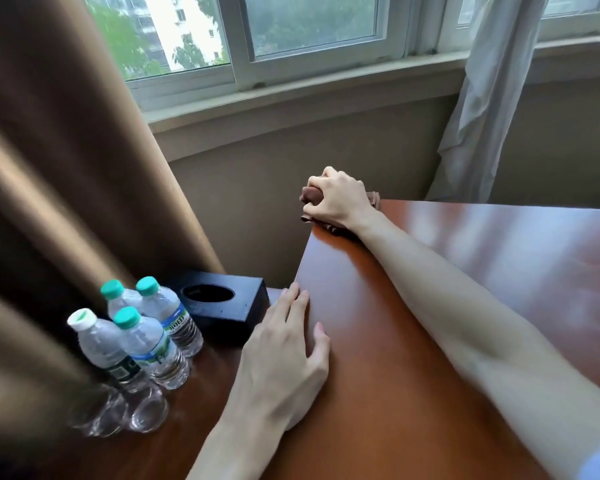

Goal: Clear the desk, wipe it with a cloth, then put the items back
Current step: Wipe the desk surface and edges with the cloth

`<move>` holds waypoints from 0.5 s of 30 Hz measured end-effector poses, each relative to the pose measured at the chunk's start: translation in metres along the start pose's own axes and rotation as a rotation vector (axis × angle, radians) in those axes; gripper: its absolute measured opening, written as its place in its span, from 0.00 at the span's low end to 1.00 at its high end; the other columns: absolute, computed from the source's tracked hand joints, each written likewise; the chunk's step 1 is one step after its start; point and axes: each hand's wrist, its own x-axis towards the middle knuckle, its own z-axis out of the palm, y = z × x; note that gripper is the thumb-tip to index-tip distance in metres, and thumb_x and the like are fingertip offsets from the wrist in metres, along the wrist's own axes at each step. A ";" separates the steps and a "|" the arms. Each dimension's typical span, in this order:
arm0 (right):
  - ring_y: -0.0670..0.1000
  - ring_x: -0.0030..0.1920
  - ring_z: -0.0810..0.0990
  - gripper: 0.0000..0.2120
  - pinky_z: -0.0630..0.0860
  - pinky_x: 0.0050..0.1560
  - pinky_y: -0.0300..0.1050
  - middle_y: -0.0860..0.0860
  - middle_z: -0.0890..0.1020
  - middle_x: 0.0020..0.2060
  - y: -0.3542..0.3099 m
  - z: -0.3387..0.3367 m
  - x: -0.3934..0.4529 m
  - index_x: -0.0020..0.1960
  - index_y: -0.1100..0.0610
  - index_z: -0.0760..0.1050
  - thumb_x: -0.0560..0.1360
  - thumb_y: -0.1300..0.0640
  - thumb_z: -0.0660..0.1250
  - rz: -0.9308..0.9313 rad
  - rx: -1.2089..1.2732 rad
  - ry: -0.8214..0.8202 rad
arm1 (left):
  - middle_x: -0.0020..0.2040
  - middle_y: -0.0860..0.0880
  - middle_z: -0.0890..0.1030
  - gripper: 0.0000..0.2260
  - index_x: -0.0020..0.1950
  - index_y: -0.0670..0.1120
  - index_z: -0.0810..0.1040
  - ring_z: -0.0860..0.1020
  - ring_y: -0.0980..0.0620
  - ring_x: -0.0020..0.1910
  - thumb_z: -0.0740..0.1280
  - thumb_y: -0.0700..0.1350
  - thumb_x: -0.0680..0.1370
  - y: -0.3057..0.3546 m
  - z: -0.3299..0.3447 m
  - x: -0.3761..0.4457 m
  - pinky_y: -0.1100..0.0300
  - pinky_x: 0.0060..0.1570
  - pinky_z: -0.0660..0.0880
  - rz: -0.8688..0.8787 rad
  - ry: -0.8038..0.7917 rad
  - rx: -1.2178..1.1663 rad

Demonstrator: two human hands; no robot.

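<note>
A glossy reddish-brown desk (430,306) fills the right and lower middle of the head view. My right hand (338,199) grips a bunched brown cloth (310,195) at the desk's far left corner, with the forearm stretched across the top. My left hand (288,348) lies flat with straight fingers on the desk's left edge. Several water bottles (142,341) with green and white caps and a black tissue box (222,303) stand on a lower surface (201,403) to the left of the desk.
Two clear drinking glasses (125,410) stand in front of the bottles, blurred. A brown curtain (66,168) hangs at the left, a white sheer curtain (482,98) at the right. A window and its sill (291,95) run behind the desk.
</note>
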 end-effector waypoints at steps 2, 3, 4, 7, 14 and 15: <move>0.54 0.51 0.78 0.12 0.69 0.44 0.47 0.48 0.75 0.48 -0.013 -0.009 -0.024 0.49 0.46 0.79 0.69 0.42 0.70 -0.066 0.044 -0.024 | 0.80 0.58 0.58 0.26 0.80 0.52 0.62 0.55 0.62 0.78 0.58 0.54 0.82 0.003 -0.002 -0.001 0.69 0.72 0.51 -0.015 -0.014 0.008; 0.53 0.50 0.78 0.13 0.71 0.43 0.47 0.47 0.74 0.47 -0.019 -0.013 -0.041 0.49 0.46 0.79 0.68 0.41 0.70 -0.084 0.078 -0.035 | 0.81 0.57 0.58 0.25 0.79 0.51 0.63 0.55 0.60 0.79 0.58 0.54 0.82 0.003 -0.002 0.000 0.66 0.73 0.54 -0.019 -0.021 0.007; 0.53 0.49 0.78 0.13 0.72 0.43 0.47 0.47 0.74 0.46 -0.028 -0.017 -0.057 0.49 0.46 0.80 0.68 0.40 0.69 -0.113 0.101 -0.037 | 0.81 0.55 0.59 0.25 0.78 0.50 0.64 0.56 0.57 0.79 0.58 0.53 0.82 0.004 -0.001 0.000 0.61 0.74 0.57 -0.024 -0.027 0.015; 0.51 0.48 0.77 0.17 0.72 0.42 0.47 0.47 0.75 0.48 -0.064 -0.033 -0.112 0.51 0.45 0.80 0.69 0.37 0.65 -0.178 0.121 -0.059 | 0.80 0.48 0.63 0.22 0.71 0.44 0.72 0.64 0.49 0.75 0.60 0.50 0.78 0.006 -0.005 -0.006 0.51 0.71 0.65 -0.032 0.080 0.039; 0.55 0.47 0.78 0.16 0.77 0.40 0.49 0.48 0.75 0.47 -0.145 -0.072 -0.251 0.56 0.45 0.80 0.71 0.41 0.66 -0.219 0.174 -0.050 | 0.61 0.45 0.77 0.05 0.52 0.43 0.75 0.76 0.43 0.60 0.62 0.41 0.78 -0.004 -0.056 -0.046 0.49 0.58 0.73 -0.205 0.305 -0.242; 0.54 0.46 0.77 0.18 0.76 0.39 0.47 0.48 0.76 0.46 -0.159 -0.080 -0.275 0.57 0.44 0.81 0.70 0.40 0.67 -0.255 0.200 -0.041 | 0.57 0.46 0.78 0.04 0.50 0.44 0.75 0.77 0.44 0.56 0.62 0.41 0.78 -0.011 -0.067 -0.056 0.49 0.56 0.74 -0.184 0.293 -0.242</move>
